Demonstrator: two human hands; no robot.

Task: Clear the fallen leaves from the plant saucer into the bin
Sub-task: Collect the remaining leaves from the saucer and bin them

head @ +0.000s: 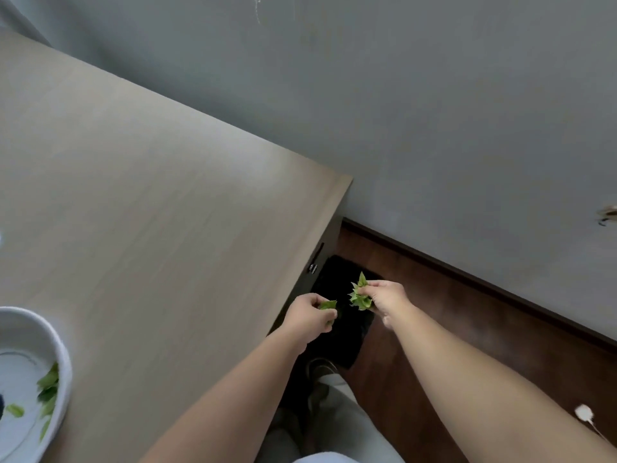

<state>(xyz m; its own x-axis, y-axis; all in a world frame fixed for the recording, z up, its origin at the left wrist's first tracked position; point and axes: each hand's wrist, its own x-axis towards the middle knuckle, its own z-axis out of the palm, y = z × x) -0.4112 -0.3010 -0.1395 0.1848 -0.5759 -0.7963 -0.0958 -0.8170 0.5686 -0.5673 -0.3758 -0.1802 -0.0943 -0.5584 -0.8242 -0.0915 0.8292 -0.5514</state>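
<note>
A grey wall (434,111) runs behind a pale wood table (150,195), with dark wood floor (467,329) along the skirting. Just off the table's corner, down on the floor, sits a black bin (347,335). Both of the person's hands are held out over it. The left hand (309,317) has its fingers curled round a small green leaf (328,305), pinching it. The right hand (387,297) pinches a bigger bunch of leaves (360,295) between thumb and fingers, and one leaf tip pokes upward. The two hands are near each other but apart. Back on the table's near left edge stands the white saucer (63,362), with a few green leaves (48,384) lying inside along its right wall.
</note>
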